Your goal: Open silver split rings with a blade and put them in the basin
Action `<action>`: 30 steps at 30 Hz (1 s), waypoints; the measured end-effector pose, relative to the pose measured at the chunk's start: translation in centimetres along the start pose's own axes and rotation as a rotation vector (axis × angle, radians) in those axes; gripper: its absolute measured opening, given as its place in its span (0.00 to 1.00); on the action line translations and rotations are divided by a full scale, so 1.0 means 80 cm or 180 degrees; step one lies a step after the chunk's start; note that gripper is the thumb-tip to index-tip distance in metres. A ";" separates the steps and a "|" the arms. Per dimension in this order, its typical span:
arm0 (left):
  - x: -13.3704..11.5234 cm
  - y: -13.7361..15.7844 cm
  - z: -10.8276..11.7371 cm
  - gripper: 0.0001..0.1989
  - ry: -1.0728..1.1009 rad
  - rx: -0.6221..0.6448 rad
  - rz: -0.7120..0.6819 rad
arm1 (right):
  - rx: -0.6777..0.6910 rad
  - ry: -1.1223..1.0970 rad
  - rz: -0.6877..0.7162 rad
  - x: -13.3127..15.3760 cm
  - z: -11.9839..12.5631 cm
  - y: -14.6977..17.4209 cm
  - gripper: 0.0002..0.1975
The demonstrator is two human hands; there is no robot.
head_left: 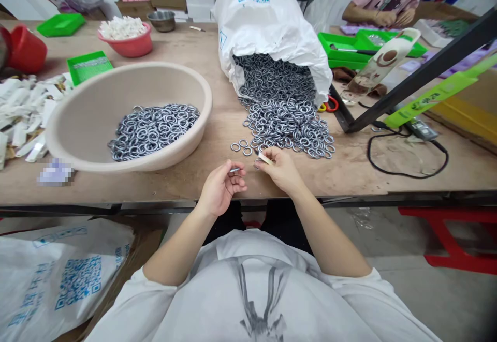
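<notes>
Just over the table's front edge, my left hand (220, 188) pinches a metal ring (234, 170) between thumb and finger, its other fingers loosely curled. Close by on the right, my right hand (282, 170) is closed on a small cream-handled tool (265, 159) with a dark tip; its exact kind is not clear. Another ring (257, 164) shows at those fingertips, and whether it is gripped I cannot tell. Beyond my hands a heap of grey metal rings (289, 127) spills from a white sack (267, 26). A few loose rings (243, 144) lie left of the heap.
A large beige basin (70, 119) holding many rings stands at left. White pieces (23, 109) and a green tray (89, 68) lie beyond it. At right are a black metal post (419, 73), a looped cable (407, 176) and a clear bottle (384, 62). A co-worker's hands (394, 18) are at far right.
</notes>
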State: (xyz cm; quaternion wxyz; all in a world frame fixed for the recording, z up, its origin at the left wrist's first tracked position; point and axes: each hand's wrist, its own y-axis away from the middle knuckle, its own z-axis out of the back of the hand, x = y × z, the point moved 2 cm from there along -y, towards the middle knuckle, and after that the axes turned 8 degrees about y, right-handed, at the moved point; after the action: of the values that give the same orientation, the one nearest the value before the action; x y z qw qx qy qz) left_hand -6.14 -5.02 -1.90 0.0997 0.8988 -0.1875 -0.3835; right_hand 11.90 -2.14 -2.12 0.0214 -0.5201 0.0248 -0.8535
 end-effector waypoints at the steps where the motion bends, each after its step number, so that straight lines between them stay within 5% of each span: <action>1: 0.002 0.000 -0.004 0.17 -0.0033 0.0023 0.0008 | -0.0022 -0.0462 0.0009 0.005 -0.003 0.006 0.12; 4: 0.011 0.002 -0.018 0.19 -0.0071 0.0193 0.0058 | -0.0181 -0.1186 -0.0006 0.022 -0.014 0.025 0.16; 8: 0.025 0.004 -0.029 0.22 -0.0171 0.0344 -0.0101 | -0.0514 -0.1313 -0.0065 0.033 -0.028 0.047 0.16; 14: 0.033 0.006 -0.030 0.25 -0.0412 0.0384 -0.0150 | -0.0061 -0.1271 0.0187 0.035 -0.028 0.055 0.20; 20: 0.030 0.012 -0.035 0.25 -0.0487 0.0549 -0.0229 | -0.0146 -0.0891 0.0268 0.029 -0.007 0.044 0.26; 30: 0.026 0.018 -0.035 0.27 -0.0209 0.0327 -0.0194 | -0.0273 0.0726 0.1369 0.045 0.001 0.078 0.24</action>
State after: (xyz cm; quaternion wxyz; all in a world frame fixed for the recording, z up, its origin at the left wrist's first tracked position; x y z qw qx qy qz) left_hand -3.20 -7.09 -0.87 0.0356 0.8950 -0.1827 -0.4055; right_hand 10.37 -8.59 0.66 0.1776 -0.4036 0.1735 -0.8806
